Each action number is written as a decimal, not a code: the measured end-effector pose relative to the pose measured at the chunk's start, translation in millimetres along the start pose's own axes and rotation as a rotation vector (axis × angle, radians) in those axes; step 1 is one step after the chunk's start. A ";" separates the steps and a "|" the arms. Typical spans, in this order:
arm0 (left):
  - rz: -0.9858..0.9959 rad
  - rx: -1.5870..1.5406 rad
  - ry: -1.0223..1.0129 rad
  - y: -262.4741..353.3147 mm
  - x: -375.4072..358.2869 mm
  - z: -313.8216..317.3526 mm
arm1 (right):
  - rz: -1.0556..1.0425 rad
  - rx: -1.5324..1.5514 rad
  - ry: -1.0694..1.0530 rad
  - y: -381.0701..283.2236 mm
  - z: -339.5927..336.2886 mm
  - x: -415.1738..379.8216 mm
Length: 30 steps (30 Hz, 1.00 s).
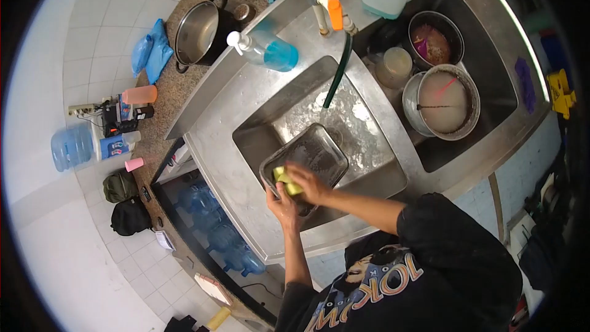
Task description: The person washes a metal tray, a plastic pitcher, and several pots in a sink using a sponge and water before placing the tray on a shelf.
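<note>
- In the left basin of the stainless-steel sink (255, 143), a dark grey rectangular metal tray with rounded corners (321, 155) stands open side up; contact with the basin floor cannot be confirmed.
- Left hand (282, 208): fingers gripping the tray's rim near 8 o'clock.
- Right hand (308, 185): blurred, closed over a yellow-green sponge (280, 176), pressed to the tray's inside at its 7-to-8 o'clock end.
- Technique: brace the rim firmly; scrub in overlapping strokes with even pressure, working into the corners. Shift the left-hand grip to expose covered rim.
- Orientation: long axis runs roughly from 8 to 2 o'clock; the far end points toward 2 o'clock.
- Reference: a dark green hose (338, 80) hangs near 1 o'clock from the tray.
</note>
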<state>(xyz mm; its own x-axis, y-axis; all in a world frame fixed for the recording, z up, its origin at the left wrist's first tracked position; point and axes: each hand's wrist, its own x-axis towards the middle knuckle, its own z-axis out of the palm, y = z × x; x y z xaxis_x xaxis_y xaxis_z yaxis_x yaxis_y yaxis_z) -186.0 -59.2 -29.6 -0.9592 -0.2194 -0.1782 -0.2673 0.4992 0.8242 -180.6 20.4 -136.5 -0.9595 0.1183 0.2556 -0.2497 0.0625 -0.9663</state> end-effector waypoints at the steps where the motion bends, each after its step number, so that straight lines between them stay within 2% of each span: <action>1: -0.058 -0.075 0.001 4.6 -2.9 -3.3 | 0.020 -0.067 -0.024 22.0 -4.1 3.7; 2: -0.054 -0.071 -0.007 1.4 -3.5 -4.4 | 0.221 -0.107 0.113 43.1 -4.8 5.6; 3: 0.035 0.015 0.016 -4.0 -6.8 -7.8 | 0.229 -0.160 0.226 61.6 -16.2 9.3; 4: 0.127 0.101 0.041 -7.1 -8.1 -10.0 | 0.307 -0.228 0.080 79.1 -14.2 -3.4; 5: 0.125 0.105 0.043 -2.2 -8.8 -6.0 | 0.382 -0.297 -0.073 92.2 -12.6 -15.3; 6: 0.143 0.074 0.076 8.9 -12.0 1.3 | 0.385 -0.293 -0.082 88.6 -17.7 -23.8; 7: 0.166 0.034 0.111 19.8 -13.0 9.5 | 0.489 -0.397 -0.176 84.8 -27.5 -26.5; 8: 0.069 0.034 0.062 29.0 -15.7 11.9 | 0.598 -0.499 -0.266 81.0 -34.6 -28.5; 9: 0.058 0.038 0.063 25.9 -19.3 15.0 | 0.606 -0.497 -0.275 77.5 -38.3 -32.9; 11: 0.139 0.113 0.091 16.6 -21.8 21.5 | 0.832 -0.512 -0.477 71.2 -44.6 -35.8; 12: 0.221 0.116 0.093 10.0 -21.7 22.5 | 0.862 -0.557 -0.615 65.9 -50.3 -33.8; 13: 0.224 0.103 0.088 10.8 -18.4 28.3 | 0.864 -0.570 -0.606 86.9 -53.7 -36.8; 15: 0.155 0.133 0.057 15.2 -26.1 18.5 | 0.406 -0.493 -0.751 137.1 -42.0 -69.4; 16: 0.128 0.151 0.060 19.7 -25.3 15.5 | 0.509 -0.421 -0.596 103.4 -68.2 -48.1; 17: 0.129 0.147 0.069 21.6 -22.0 18.6 | 0.501 -0.425 -0.601 97.3 -74.8 -33.6; 19: 0.116 0.154 0.093 24.6 -22.4 18.8 | 0.618 -0.531 -0.545 88.5 -73.7 -22.8; 20: 0.117 0.145 0.092 25.4 -20.9 20.1 | 0.617 -0.480 -0.492 86.2 -64.9 -30.6; 21: 0.131 0.066 0.091 25.7 -20.9 19.0 | 0.619 -0.486 -0.493 80.8 -60.9 -34.3; 23: 0.147 -0.017 0.095 19.5 -19.5 23.4 | 0.785 -0.403 -0.573 77.1 -54.0 -34.7; 26: 0.131 0.058 0.227 -22.6 -19.3 21.8 | 0.740 -0.154 -0.824 40.9 -40.3 -21.2; 27: 0.129 0.049 0.223 -37.3 -14.6 22.0 | 0.555 -0.209 -0.694 39.2 -21.2 -36.1; 29: 0.058 -0.142 0.333 -56.3 -3.6 19.3 | 0.435 -0.158 -0.784 -22.4 -37.2 -10.0; 30: -0.017 -0.099 0.298 -49.6 -1.2 14.5 | 0.373 -0.167 -0.720 -25.7 -37.5 -12.5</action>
<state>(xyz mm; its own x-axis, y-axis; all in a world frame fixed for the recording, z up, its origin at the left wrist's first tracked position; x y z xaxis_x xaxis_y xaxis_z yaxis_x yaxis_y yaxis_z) -172.9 -71.5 -78.1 -0.8817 -0.4702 -0.0395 -0.2590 0.4122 0.8735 -157.3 54.5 -113.7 -0.8381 -0.5001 -0.2176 0.0695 0.2978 -0.9521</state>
